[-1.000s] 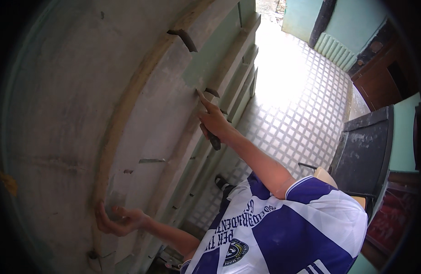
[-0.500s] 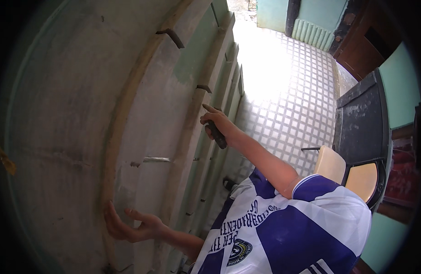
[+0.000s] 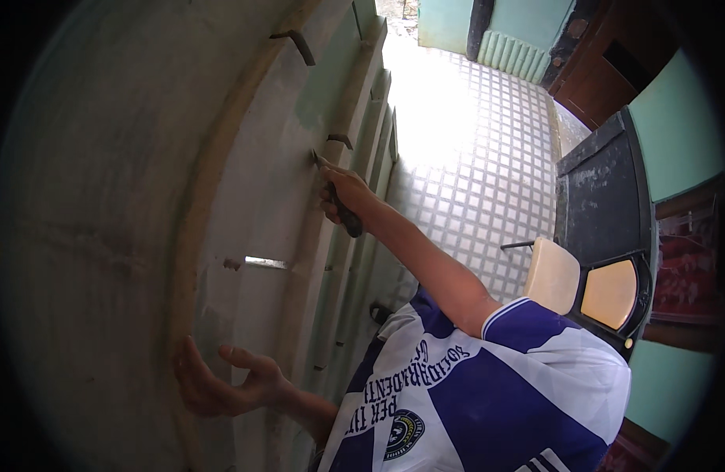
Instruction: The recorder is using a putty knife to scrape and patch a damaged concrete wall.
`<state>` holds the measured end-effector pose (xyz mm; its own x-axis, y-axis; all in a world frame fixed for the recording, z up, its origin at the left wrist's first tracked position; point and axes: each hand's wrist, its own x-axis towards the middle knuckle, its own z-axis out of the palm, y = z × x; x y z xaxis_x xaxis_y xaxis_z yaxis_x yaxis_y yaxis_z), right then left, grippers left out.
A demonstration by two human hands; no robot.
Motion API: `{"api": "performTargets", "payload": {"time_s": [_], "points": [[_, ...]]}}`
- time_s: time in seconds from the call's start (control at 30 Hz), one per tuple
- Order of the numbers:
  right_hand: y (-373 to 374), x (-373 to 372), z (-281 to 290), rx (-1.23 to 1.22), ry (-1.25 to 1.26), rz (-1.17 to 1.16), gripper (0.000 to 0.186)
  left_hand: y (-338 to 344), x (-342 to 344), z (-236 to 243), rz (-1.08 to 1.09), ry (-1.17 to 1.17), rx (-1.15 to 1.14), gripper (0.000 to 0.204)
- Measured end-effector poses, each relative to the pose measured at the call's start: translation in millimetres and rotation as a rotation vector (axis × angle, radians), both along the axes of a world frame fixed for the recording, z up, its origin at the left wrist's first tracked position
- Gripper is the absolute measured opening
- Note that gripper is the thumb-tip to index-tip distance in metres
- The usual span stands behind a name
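A pale, worn shelf unit point(image 3: 256, 173) with several stepped ledges runs along my left side. My right hand point(image 3: 346, 193) is closed round a slim dark-handled tool point(image 3: 349, 221). Its narrow dark tip points at the flat shelf surface beside a notch point(image 3: 340, 141); whether the tip touches is not clear. Lower down, my left hand point(image 3: 232, 383) lies against the shelf's rounded outer edge point(image 3: 188, 295), fingers stretched along it and thumb apart. Between the hands, a bright slot point(image 3: 265, 263) and a small chipped hole point(image 3: 232, 265) show in the shelf.
A tiled floor point(image 3: 457, 173) stretches away to the right, very bright toward the far end. On the right stand a chair with a cream seat point(image 3: 553, 271), another tan-coloured chair part point(image 3: 611, 294) and a dark board point(image 3: 602, 197). A brown door point(image 3: 606, 63) is at the far right.
My right hand has moved left, bringing the tool's tip over the flat shelf surface. My left hand stays at the shelf edge. The whole view has shifted slightly.
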<state>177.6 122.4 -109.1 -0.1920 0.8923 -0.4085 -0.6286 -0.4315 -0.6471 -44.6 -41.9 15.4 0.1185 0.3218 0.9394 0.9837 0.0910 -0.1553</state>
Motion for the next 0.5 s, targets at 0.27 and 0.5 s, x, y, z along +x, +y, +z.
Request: {"api": "performTargets", "payload": {"time_s": [0.27,0.5], "points": [[21.6,0.6,-9.5,-0.002,-0.206,-0.153,0.021,2.0,-2.6,-2.4,0.006,0.014,0.012,0.033],[23.7,1.7,-15.6,-0.027,-0.158,-0.116,0.019,7.1,0.0,-5.9,0.050,0.021,0.062,0.034]]}}
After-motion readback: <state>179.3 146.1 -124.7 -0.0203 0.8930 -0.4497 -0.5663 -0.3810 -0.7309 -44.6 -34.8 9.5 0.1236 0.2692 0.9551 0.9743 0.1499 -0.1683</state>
